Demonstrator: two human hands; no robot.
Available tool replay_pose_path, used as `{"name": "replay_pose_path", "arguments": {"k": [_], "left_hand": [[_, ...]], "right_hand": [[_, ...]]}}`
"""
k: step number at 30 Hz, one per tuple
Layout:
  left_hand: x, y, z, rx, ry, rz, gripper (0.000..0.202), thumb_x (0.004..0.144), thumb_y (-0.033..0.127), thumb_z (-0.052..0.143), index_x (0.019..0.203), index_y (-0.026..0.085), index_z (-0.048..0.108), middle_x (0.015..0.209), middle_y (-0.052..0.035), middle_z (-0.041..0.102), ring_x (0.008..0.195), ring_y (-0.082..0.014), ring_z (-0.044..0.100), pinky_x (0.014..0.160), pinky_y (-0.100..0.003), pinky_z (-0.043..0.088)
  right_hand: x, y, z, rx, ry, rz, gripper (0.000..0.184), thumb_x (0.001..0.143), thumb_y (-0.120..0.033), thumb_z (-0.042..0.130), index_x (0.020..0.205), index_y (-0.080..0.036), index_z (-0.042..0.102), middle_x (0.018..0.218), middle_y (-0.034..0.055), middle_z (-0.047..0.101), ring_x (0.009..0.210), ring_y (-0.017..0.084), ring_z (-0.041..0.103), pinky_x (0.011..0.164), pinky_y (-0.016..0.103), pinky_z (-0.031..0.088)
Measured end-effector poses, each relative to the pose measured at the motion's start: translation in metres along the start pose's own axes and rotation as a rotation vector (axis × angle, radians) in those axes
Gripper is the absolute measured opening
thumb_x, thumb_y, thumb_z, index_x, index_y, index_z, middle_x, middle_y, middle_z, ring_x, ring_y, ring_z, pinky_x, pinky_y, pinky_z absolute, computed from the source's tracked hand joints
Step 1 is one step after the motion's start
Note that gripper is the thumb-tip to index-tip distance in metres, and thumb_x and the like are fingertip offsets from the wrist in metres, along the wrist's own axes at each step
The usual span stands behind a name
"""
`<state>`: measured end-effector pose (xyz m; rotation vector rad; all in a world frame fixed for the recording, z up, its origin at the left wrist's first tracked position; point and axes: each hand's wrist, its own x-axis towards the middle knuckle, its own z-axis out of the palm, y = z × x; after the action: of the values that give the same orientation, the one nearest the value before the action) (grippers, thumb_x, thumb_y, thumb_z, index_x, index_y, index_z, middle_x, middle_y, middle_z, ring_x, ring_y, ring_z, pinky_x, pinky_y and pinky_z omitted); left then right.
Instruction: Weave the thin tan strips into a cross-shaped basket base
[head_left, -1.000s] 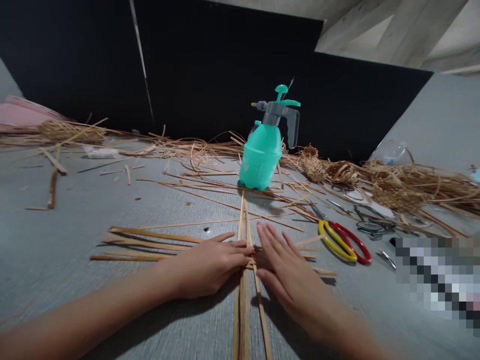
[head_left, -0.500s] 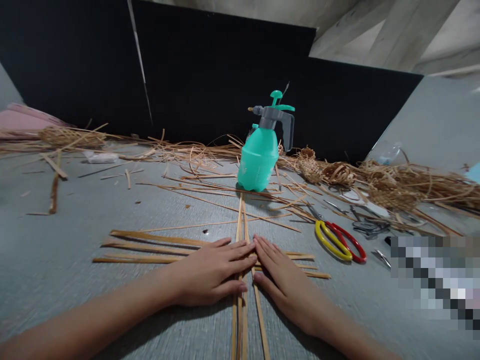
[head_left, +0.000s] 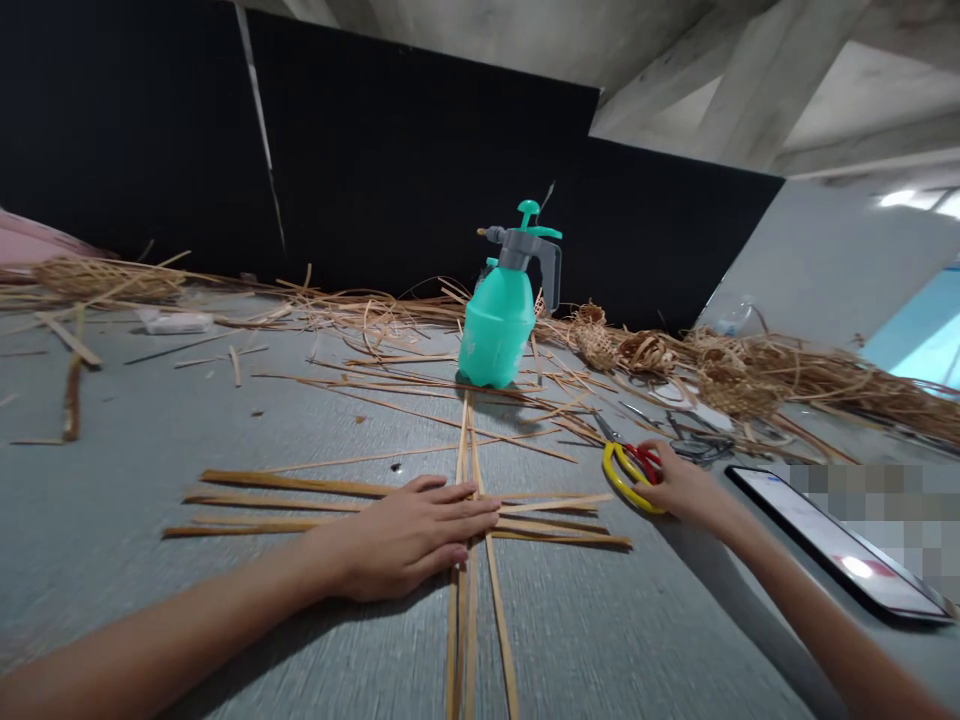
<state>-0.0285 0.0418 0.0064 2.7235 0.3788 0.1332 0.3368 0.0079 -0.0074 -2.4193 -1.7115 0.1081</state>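
Note:
My left hand (head_left: 409,535) lies flat, fingers stretched out, over the crossing of several bamboo-like strips (head_left: 285,484). Some strips run sideways under the palm; others run lengthwise (head_left: 471,640) toward the near edge of the view. Farther right, my right hand (head_left: 686,490) has its thumb and fingers around the handles of a pair of scissors (head_left: 621,470). One handle is yellow and the other red, with the red one partly hidden by the fingers. The scissors rest on the table, blades pointing away to the upper left.
A green pump spray bottle (head_left: 497,325) stands behind the strips. Loose strips and woven pieces (head_left: 739,385) lie along the back. A tablet-like device (head_left: 832,535) lies at the right, partly blurred out. Dark metal tools (head_left: 697,445) lie beyond the scissors.
My right hand has left the strips and moved right to the scissors, taking hold of the handles. My left hand stays flat on the strips. The view has turned somewhat to the right.

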Motion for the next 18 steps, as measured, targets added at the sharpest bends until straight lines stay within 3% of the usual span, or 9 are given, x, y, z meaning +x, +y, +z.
{"name": "replay_pose_path", "arguments": {"k": [4,8,13,15,18], "left_hand": [[0.000,0.001,0.000,0.025,-0.030,-0.025,0.044,0.097,0.032,0.027,0.141,0.031,0.022,0.144,0.0031,0.031,0.135,-0.0211,0.022,0.108,-0.040,0.016],[0.001,0.002,-0.001,0.042,-0.044,-0.031,0.044,0.096,0.033,0.027,0.140,0.031,0.023,0.144,0.0033,0.030,0.135,-0.0210,0.022,0.108,-0.039,0.015],[0.001,0.002,-0.001,0.037,-0.030,-0.021,0.045,0.097,0.034,0.027,0.141,0.031,0.022,0.144,0.0025,0.030,0.134,-0.0209,0.022,0.108,-0.039,0.014],[0.000,0.002,0.000,0.037,-0.032,-0.017,0.045,0.097,0.034,0.027,0.141,0.031,0.022,0.145,0.0025,0.029,0.135,-0.0205,0.021,0.108,-0.038,0.014],[-0.001,0.002,0.001,0.050,-0.018,-0.027,0.046,0.096,0.037,0.027,0.141,0.030,0.021,0.146,0.0006,0.025,0.135,-0.0201,0.021,0.108,-0.039,0.015]], "right_hand": [[-0.026,-0.021,-0.016,0.062,0.161,-0.043,0.060,0.076,-0.039,0.045,0.128,-0.010,0.040,0.071,0.0058,0.059,0.060,0.021,0.056,0.059,0.033,0.043],[-0.061,-0.048,-0.027,0.141,0.264,-0.248,0.058,0.081,-0.037,0.037,0.135,-0.016,0.037,0.078,0.0057,0.060,0.061,0.020,0.055,0.058,0.032,0.043],[-0.086,-0.067,0.002,0.122,0.071,-0.457,0.043,0.088,-0.030,0.035,0.127,-0.021,0.051,0.103,0.0123,0.061,0.086,0.022,0.060,0.072,0.034,0.048],[-0.089,-0.065,0.016,0.069,0.076,-0.484,0.041,0.090,-0.029,0.034,0.127,-0.023,0.051,0.105,0.0132,0.061,0.084,0.022,0.061,0.068,0.032,0.049],[-0.091,-0.055,0.026,-0.058,0.150,-0.519,0.040,0.092,-0.028,0.034,0.129,-0.024,0.048,0.091,0.0109,0.062,0.069,0.019,0.060,0.057,0.029,0.047]]}}
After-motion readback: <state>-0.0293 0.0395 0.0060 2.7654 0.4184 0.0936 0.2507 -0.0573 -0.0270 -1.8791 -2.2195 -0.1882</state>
